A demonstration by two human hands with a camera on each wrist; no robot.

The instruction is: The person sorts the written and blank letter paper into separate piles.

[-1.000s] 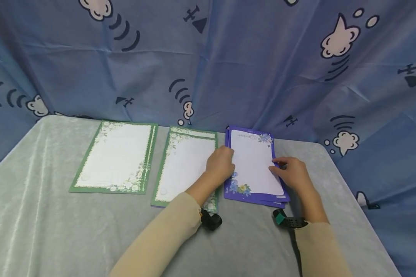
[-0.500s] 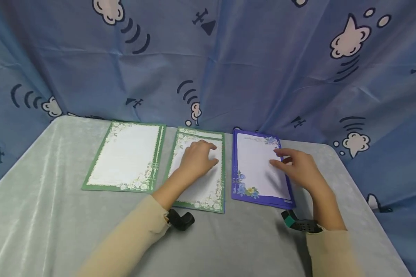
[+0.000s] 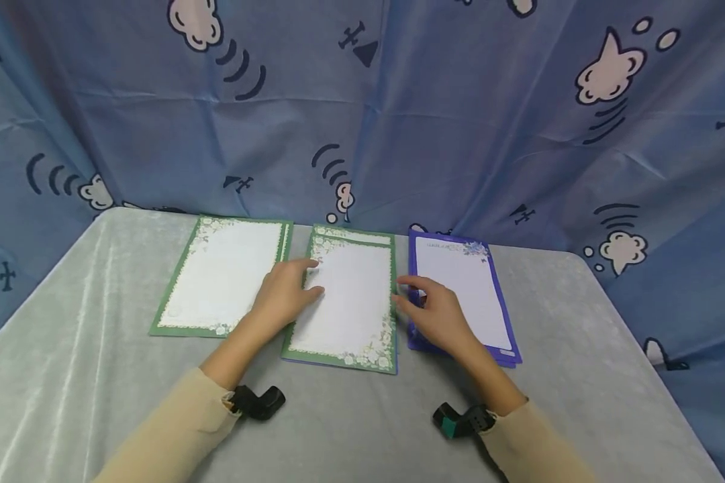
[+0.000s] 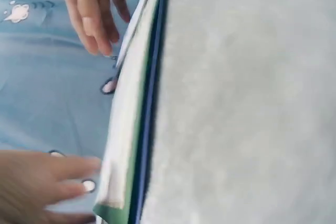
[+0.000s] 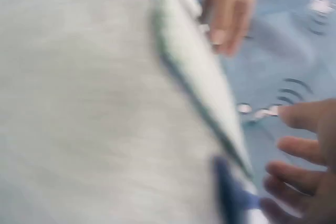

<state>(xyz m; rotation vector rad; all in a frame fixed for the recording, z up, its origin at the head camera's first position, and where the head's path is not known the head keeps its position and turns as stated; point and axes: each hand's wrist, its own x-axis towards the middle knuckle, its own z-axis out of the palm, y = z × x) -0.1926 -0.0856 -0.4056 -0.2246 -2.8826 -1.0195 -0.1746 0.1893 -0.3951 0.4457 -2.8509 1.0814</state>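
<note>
Three piles of flower-bordered paper sheets lie side by side in the head view. The left pile [image 3: 217, 285] and the middle pile [image 3: 353, 302] have green borders; the right pile [image 3: 474, 285] is purple with blue flowers. A blue edge shows under the green top of the middle pile. My left hand [image 3: 280, 295] is at the middle pile's left edge, thumb and fingers apart, partly covering the left pile. Across from it, my right hand [image 3: 438, 315] has its fingertips right by the middle pile's right edge and overlaps the purple pile. Nothing is held in either hand.
A grey cloth covers the table [image 3: 350, 429]. Behind it hangs a blue patterned curtain [image 3: 459, 134], close to the far ends of the piles. The top sheet of the middle pile sits slightly lower than the one beneath, leaving a strip showing.
Both hands have left the purple pile and moved left. The left hand crossed over the middle pile to its left edge; the right hand came to its right edge. The purple sheets were released.
</note>
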